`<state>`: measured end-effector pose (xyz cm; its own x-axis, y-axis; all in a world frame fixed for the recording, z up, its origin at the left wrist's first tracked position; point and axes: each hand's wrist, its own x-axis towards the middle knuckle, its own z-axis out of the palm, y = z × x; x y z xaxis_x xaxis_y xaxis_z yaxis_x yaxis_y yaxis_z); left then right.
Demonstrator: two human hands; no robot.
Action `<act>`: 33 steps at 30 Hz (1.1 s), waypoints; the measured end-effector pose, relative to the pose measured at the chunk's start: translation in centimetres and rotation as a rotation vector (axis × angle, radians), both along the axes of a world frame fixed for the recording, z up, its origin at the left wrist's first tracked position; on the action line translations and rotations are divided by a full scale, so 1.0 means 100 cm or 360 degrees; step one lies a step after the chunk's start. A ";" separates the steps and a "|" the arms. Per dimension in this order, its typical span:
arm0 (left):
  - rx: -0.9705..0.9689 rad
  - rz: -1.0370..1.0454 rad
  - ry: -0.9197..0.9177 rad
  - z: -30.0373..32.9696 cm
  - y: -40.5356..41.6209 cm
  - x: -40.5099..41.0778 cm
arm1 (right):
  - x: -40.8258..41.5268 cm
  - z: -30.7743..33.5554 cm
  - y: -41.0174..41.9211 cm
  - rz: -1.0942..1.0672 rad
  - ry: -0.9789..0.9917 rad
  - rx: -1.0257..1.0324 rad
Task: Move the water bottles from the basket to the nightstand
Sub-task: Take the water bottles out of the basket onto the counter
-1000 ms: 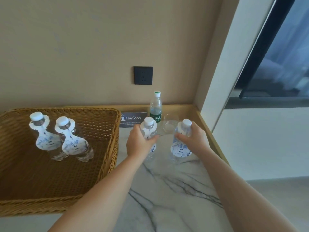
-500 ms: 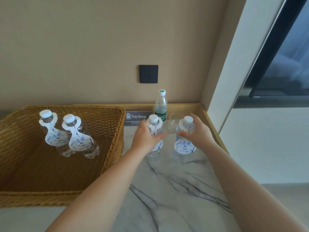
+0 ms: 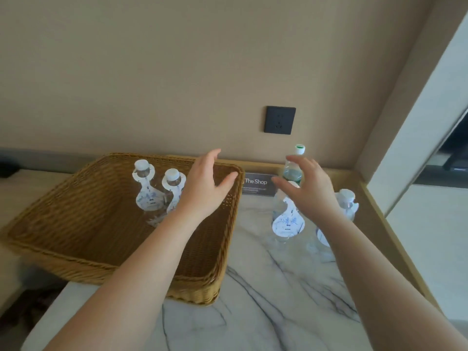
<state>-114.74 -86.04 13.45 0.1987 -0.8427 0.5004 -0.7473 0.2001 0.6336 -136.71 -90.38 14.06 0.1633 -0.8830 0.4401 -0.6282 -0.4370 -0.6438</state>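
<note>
Left hand (image 3: 206, 184): fingers spread, empty, held over the right side of the wicker basket (image 3: 76, 245). Right hand (image 3: 307, 190): fingers spread, empty, above the nightstand (image 3: 273, 295) bottles; contact cannot be told. Two tagged water bottles (image 3: 149, 196) stand upright in the basket. Two more (image 3: 287, 221) stand on the marble top, with blue characters on the white neck tag. Behind them is a green-labelled bottle (image 3: 295, 171). The sign (image 3: 255, 184) reads "The Shop".

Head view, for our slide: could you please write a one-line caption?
Both open hands, left hand and right hand, hover; two bottles remain in the basket.
</note>
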 end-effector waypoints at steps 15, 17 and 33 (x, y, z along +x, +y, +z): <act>0.0455 0.0399 0.0291 -0.049 -0.002 0.214 | 0.229 -0.039 0.002 0.0224 0.0108 0.0674; 0.0600 0.0359 0.0403 -0.054 -0.013 0.217 | 0.239 -0.044 0.001 0.0194 0.0141 0.0743; 0.0456 0.0420 0.0655 -0.075 -0.042 0.205 | 0.250 -0.064 -0.006 0.0015 -0.0012 0.0575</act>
